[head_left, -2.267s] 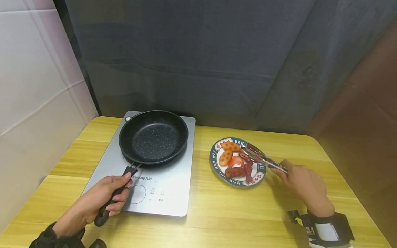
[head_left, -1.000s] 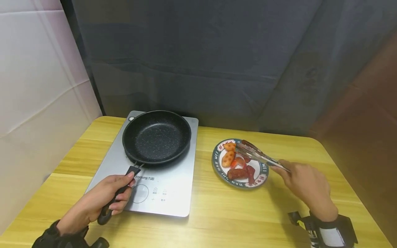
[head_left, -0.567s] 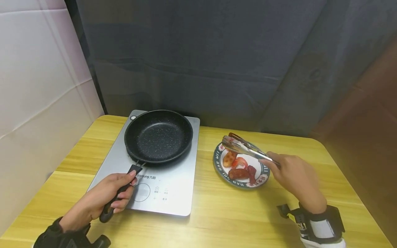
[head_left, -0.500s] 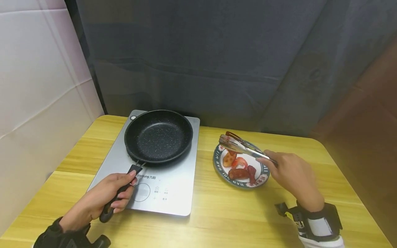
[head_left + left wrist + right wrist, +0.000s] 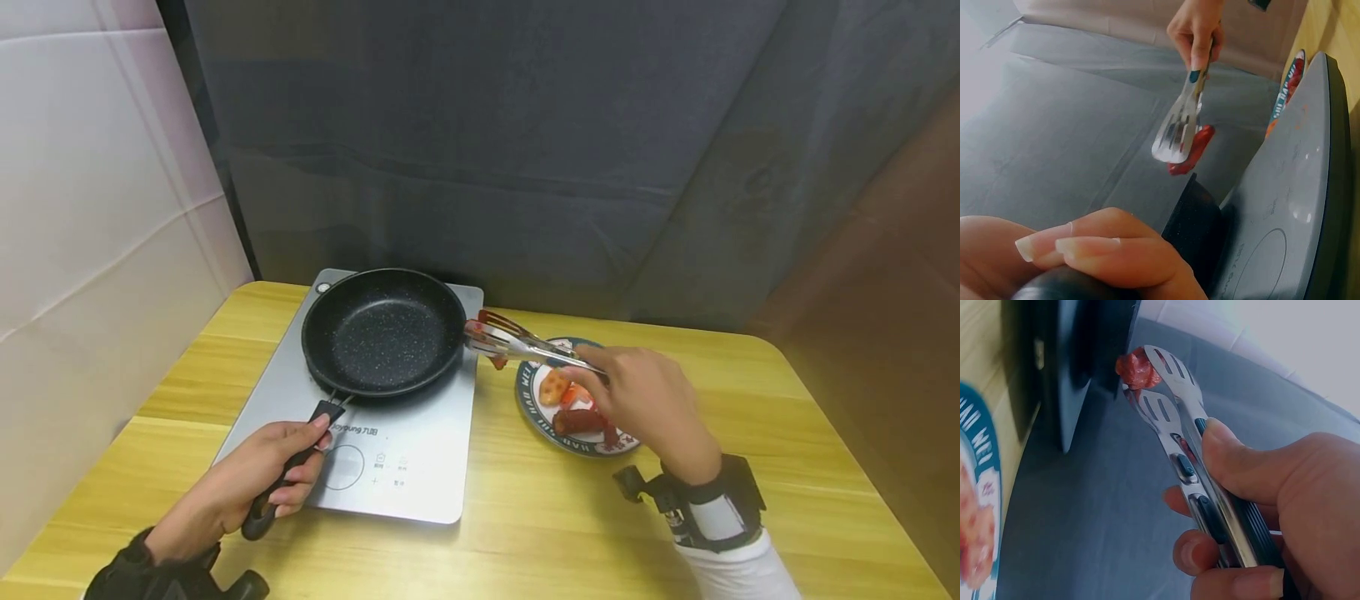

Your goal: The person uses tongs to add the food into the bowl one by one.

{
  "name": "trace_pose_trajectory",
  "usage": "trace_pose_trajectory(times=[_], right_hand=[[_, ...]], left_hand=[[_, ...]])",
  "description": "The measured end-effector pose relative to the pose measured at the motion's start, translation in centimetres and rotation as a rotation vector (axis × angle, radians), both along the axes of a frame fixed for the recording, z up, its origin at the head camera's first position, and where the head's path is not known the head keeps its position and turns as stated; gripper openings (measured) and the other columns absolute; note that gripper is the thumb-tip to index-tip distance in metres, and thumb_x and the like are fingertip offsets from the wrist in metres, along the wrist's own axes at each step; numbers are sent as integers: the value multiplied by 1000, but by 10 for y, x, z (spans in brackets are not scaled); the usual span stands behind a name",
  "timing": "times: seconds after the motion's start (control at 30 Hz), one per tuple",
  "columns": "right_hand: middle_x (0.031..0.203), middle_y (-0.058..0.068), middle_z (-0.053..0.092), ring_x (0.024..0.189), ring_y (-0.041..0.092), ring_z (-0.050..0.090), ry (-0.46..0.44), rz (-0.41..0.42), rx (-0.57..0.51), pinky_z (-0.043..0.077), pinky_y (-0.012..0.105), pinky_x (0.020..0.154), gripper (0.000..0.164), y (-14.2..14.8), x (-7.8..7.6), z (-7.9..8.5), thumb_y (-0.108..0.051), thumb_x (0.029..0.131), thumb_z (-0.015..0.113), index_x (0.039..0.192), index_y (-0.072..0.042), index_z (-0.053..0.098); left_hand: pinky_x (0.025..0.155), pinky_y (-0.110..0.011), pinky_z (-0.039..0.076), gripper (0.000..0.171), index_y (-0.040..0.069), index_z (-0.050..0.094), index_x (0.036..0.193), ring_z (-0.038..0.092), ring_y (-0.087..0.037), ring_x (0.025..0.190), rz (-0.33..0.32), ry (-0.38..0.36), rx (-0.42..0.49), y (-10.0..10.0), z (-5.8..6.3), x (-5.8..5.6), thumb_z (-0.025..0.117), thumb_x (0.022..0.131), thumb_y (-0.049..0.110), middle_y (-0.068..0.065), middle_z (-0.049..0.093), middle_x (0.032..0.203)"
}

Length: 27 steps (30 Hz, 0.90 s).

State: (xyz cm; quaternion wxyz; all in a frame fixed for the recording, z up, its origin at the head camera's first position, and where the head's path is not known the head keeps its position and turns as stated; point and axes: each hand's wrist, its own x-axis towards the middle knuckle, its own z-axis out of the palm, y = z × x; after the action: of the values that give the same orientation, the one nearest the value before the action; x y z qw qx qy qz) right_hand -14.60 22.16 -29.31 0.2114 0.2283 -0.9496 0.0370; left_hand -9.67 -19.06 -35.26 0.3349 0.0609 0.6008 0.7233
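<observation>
Gripping the tongs (image 5: 517,348) with curled fingers, the right hand (image 5: 648,400) is holding a red food piece (image 5: 1139,369) aloft, just beside the right rim of the pan (image 5: 384,333) and left of the plate (image 5: 527,407); the left hand (image 5: 273,467) is gripping the handle (image 5: 257,518). Doing this well is probably calling for even tong pressure, enough height over the rim and a steady pan.

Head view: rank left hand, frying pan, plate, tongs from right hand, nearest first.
1. Tongs: gripped in the right hand.
2. Plate: just left, partly hidden by that hand.
3. Frying pan: farther left, on the cooktop.
4. Left hand: farthest left, gripping the pan's handle.
</observation>
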Motion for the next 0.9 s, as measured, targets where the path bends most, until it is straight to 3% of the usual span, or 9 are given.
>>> trace_pose_trajectory(times=[0.07,0.67,0.9], right_hand=[[54,-4,42,48,16,40,1,14,1,31,31,38,26,-6,-2,2,-45,88,67,97,-21,71],[54,-8,33,45,11,33,-31,153,9,24,27,37,26,-68,-19,2,-46,91,62,85,-21,62],[55,-7,37,47,13,38,-29,160,46,28,28,36,27,-87,-25,-2,-49,90,61,93,-23,67]], left_hand=[[42,-20,35,37,2,40,95,34,-5,44,6,1,-5,1,0,0,40,104,38,5,33,63],[41,-20,35,37,2,40,95,33,-4,43,17,3,1,0,0,2,40,104,38,5,33,63],[41,-20,34,36,1,40,96,33,-4,43,9,17,10,-1,-1,1,39,104,37,5,33,63]])
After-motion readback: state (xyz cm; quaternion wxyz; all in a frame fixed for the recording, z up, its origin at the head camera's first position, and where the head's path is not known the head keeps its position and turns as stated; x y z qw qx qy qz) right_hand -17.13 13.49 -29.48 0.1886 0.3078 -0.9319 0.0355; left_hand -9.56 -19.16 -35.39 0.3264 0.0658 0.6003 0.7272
